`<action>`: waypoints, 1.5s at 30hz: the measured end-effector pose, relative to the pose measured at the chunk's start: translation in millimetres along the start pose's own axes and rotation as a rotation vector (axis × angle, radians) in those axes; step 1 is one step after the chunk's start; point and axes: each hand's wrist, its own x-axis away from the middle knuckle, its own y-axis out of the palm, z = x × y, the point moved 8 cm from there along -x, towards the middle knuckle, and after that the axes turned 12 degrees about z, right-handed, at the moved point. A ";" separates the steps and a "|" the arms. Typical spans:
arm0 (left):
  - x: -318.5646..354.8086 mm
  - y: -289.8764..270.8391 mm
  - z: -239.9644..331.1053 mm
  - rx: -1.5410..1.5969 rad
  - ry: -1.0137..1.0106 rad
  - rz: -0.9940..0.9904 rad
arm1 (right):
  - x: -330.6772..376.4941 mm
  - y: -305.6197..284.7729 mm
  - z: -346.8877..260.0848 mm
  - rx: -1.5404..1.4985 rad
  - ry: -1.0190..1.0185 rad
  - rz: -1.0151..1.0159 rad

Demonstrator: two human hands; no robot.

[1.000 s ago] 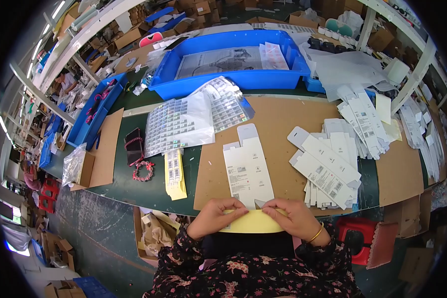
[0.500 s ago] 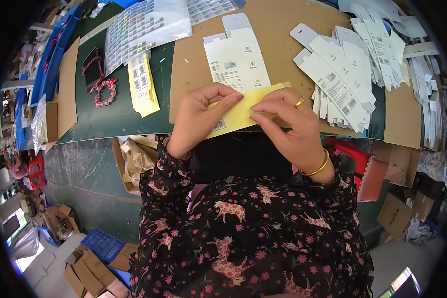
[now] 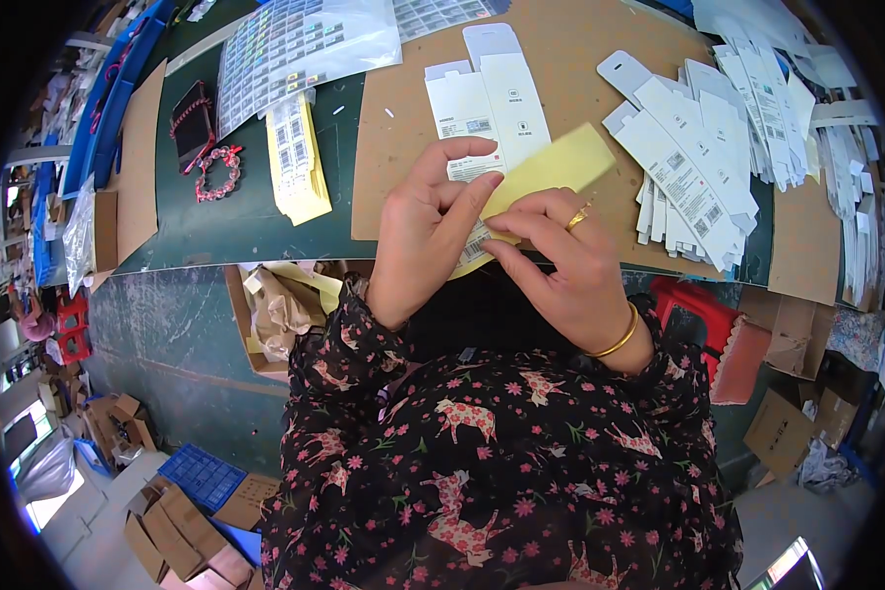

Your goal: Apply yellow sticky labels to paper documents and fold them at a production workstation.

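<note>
A yellow label sheet [image 3: 560, 169] with barcode stickers near its lower end is pinched between the thumb and fingers of my right hand [image 3: 570, 261]. Its far end tilts up to the right, somewhat blurred. My left hand [image 3: 425, 236] is beside it, thumb and forefinger spread apart; whether a small sticker clings to the thumb I cannot make out. Just beyond the hands lies a flat white printed carton [image 3: 514, 98], its lower part covered by the sheet and my fingers. A stack of yellow label sheets [image 3: 297, 162] rests on the green table to the left.
Several flat white cartons [image 3: 683, 162] are piled at the right on brown cardboard [image 3: 403, 147]. Sheets of small stickers in clear plastic [image 3: 310, 44] lie at the back. A phone [image 3: 194, 123] and a beaded bracelet [image 3: 218, 175] are at left. Below the table edge stands a box of crumpled paper [image 3: 280, 315].
My left thumb and forefinger have parted from the yellow sheet. In my right hand the sheet has swung up at its far end. The whole view has shifted slightly.
</note>
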 end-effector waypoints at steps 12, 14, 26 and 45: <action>-5.2 -2.6 -2.8 -0.103 0.111 0.070 | 3.0 4.3 4.0 0.069 0.002 0.039; -5.6 -1.7 -3.4 -0.101 0.126 0.088 | 3.3 6.0 6.8 0.050 0.073 0.037; -6.9 0.0 1.0 -0.164 0.183 0.121 | 3.6 8.5 16.7 0.009 0.125 -0.006; 22.1 -2.0 -7.5 -0.586 0.513 -0.215 | -44.5 -3.8 102.3 -0.240 0.477 -0.107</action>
